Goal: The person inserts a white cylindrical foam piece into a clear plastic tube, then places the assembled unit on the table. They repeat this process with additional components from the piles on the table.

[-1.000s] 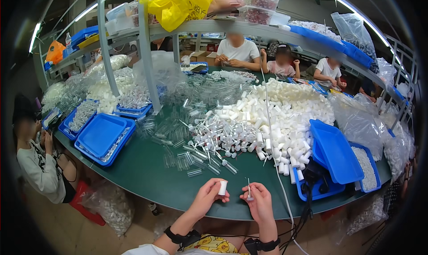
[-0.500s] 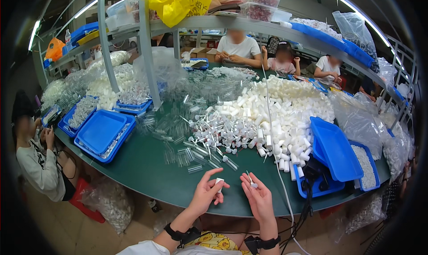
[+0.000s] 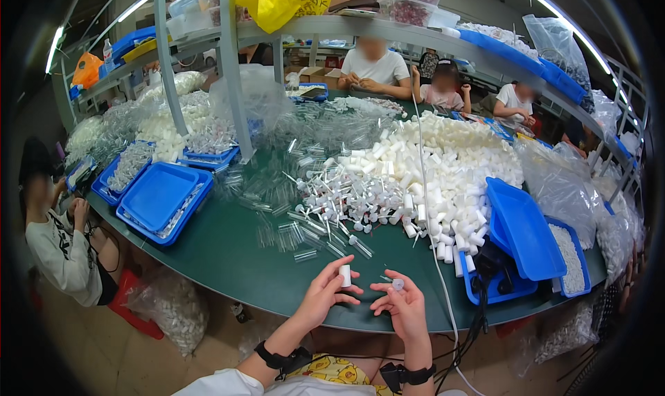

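Note:
My left hand (image 3: 320, 295) is over the near edge of the green table, pinching a white cylindrical cap (image 3: 345, 275) between thumb and fingers. Just to the right, my right hand (image 3: 407, 314) grips a small applicator with a pale round plug (image 3: 397, 284) in its fingertips. The thin stem points left, toward the cap, and the two pieces are apart. Beyond my hands lie loose clear tubes (image 3: 305, 238), a heap of similar applicators (image 3: 353, 199) and a large pile of white caps (image 3: 460, 157).
Blue trays (image 3: 159, 199) stand at the left, and more blue trays (image 3: 530, 237) lean at the right. A white cable (image 3: 435, 257) crosses the table beside my right hand. A grey shelf frame (image 3: 239, 105) rises from the table. Several people sit around it.
My right hand has turned and curled its fingers, swinging the applicator's stem from pointing up to pointing left. The cap in my left hand is now more upright.

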Action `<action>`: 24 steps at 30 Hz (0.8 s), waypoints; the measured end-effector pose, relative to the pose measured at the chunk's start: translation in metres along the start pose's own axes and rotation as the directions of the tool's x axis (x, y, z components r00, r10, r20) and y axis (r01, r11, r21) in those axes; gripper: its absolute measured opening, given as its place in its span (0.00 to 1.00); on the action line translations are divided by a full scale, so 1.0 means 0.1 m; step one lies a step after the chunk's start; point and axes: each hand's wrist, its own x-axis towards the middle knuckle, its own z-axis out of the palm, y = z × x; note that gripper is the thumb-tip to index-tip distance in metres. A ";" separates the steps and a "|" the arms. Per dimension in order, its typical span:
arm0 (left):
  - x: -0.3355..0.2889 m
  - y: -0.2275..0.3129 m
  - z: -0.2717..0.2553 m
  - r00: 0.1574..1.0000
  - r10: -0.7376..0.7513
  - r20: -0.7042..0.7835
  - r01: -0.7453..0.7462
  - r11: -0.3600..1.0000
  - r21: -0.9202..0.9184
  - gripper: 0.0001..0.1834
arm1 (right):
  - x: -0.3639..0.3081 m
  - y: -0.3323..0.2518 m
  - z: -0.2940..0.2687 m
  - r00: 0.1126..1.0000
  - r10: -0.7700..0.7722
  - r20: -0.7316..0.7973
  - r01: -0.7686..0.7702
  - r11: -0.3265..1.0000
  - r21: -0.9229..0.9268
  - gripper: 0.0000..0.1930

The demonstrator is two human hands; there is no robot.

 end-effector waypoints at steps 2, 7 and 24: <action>-0.02 0.04 0.04 1.000 0.004 -0.001 -0.004 0.998 0.070 0.24 | -0.01 -0.01 0.00 1.000 0.011 0.022 -0.011 1.000 0.005 0.18; -0.02 0.04 0.08 1.000 0.015 0.007 -0.015 0.995 0.094 0.24 | -0.01 0.05 -0.19 0.986 0.061 0.155 -0.082 0.988 0.132 0.17; 0.02 -0.05 0.01 0.994 -0.053 0.097 0.029 0.970 0.242 0.20 | -0.07 0.00 0.14 0.927 -0.283 0.245 0.374 0.728 -0.575 0.16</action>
